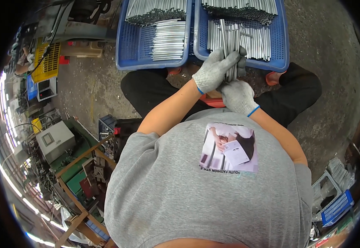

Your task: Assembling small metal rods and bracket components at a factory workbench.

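Note:
A small bundle of shiny metal rods [232, 41] stands between my gloved hands, just over the near edge of the right blue crate [284, 45]. My left hand [216, 69] is closed round the bundle, thumb along its side; one rod leans a little apart from the others. Below it, my right hand [237, 96] is closed at the lower ends of the rods, its fingers partly hidden. Many more rods [262, 45] lie side by side in that crate. In the left blue crate [135, 62], a neat row of rods [167, 41] lies in front of a taller stack.
Concrete floor [93, 82] surrounds my legs. To the left stand a green machine [74, 165] with a grey control box [55, 141] and a yellow crate [47, 60]. A smaller blue crate [337, 208] lies at the lower right. At far left, another person's hand [30, 58] shows.

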Demonstrator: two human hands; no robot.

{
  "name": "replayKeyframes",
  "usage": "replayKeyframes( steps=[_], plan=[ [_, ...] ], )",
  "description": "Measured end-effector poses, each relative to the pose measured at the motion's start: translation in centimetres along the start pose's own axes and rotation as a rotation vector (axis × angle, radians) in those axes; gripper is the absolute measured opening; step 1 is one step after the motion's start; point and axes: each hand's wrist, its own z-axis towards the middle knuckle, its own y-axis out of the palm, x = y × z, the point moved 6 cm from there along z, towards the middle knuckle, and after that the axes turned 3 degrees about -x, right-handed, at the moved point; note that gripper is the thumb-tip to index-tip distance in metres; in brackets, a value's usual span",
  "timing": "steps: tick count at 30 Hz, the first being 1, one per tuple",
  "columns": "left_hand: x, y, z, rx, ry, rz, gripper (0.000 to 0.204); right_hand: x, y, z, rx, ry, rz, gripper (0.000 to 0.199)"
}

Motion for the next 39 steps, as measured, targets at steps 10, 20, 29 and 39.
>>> replayKeyframes(
  steps=[10,20,29,39],
  plan=[
    [3.1,-3.5,-4.4,0.015,0.076,0.846,0.034,3.4,-4.6,-6.5,0.46,0.074,0.351,0.024],
    [3.1,-4.5,-6.7,0.076,0.047,1.245,0.023,2.7,-7.1,-7.7,0.553,-0.022,0.189,0.024],
    [2.8,-4.6,-6.8,0.005,0.099,1.28,0.021,2.0,-7.6,-7.0,0.442,-0.128,0.067,0.028],
    [2.2,-4.3,-7.6,0.037,-0.014,1.126,0.018,2.2,-7.2,-6.6,0.363,-0.133,-0.069,0.025]
  ],
)
